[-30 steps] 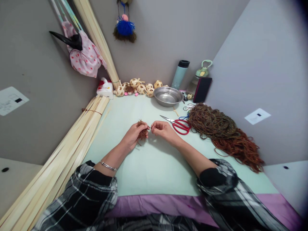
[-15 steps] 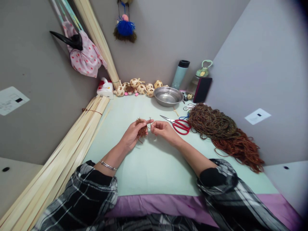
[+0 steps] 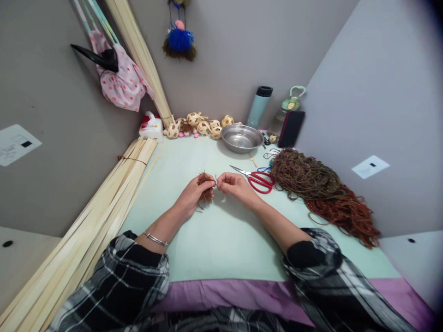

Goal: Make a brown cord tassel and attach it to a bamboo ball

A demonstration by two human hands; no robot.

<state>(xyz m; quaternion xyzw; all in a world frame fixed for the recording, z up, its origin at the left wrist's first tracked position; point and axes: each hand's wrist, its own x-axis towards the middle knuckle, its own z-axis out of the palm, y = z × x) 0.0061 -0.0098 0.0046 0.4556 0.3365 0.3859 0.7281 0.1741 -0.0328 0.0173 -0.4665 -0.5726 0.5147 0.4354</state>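
My left hand is closed around a small brown yarn tassel, whose frayed strands stick out above and below the fingers. Its thumb and forefinger reach to a thin dark cord at the tassel's right side. Close beside it, my right hand pinches that cord between thumb and fingertips. The two hands' fingertips almost meet over the pale green tabletop. Just right of my right hand lie red-handled scissors, their blades pointing left.
Brown and rust yarn heaps lie at the right. A steel bowl, woven balls, a blue tumbler and a phone stand along the back. Long pale strips run down the left side.
My left forefinger, stretched out to the right before, has bent in, and the thumb now presses at the cord. The tassel has turned slightly; my right hand has hardly moved.
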